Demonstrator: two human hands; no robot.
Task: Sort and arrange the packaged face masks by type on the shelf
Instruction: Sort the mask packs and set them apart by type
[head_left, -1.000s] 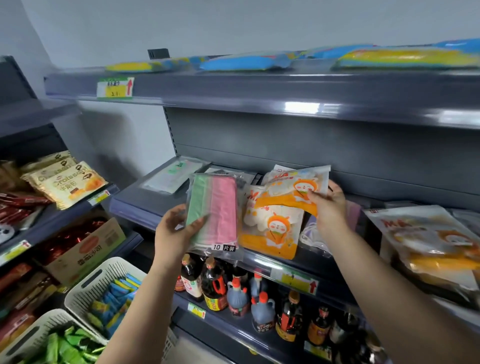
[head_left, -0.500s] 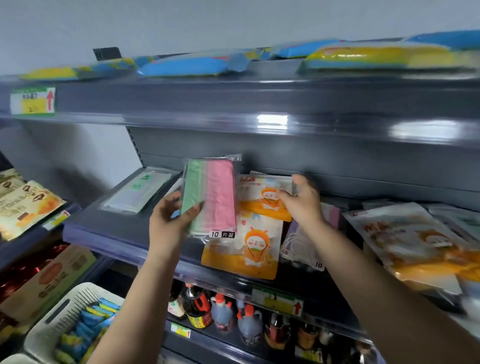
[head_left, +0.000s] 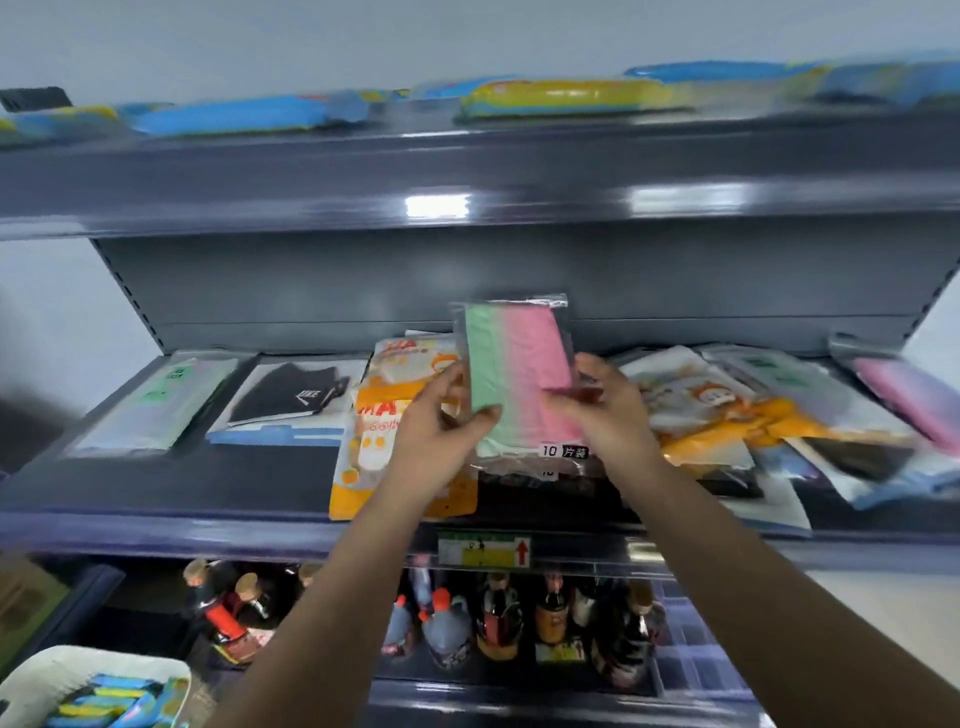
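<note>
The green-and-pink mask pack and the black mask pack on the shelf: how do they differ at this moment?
The green-and-pink mask pack is held up, nearly upright, between the left hand and the right hand; the black mask pack lies flat on the shelf, untouched. The first shows pastel masks, the second black ones. Both come in clear plastic sleeves.

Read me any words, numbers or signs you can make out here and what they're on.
"10", then two small characters: clear green-and-pink mask pack, held by left hand and right hand.
"MA", rest hidden: orange cartoon mask pack.
Red up arrow: shelf-edge price tag; its print is blurred.
Black mask pack logo: unreadable.
</note>
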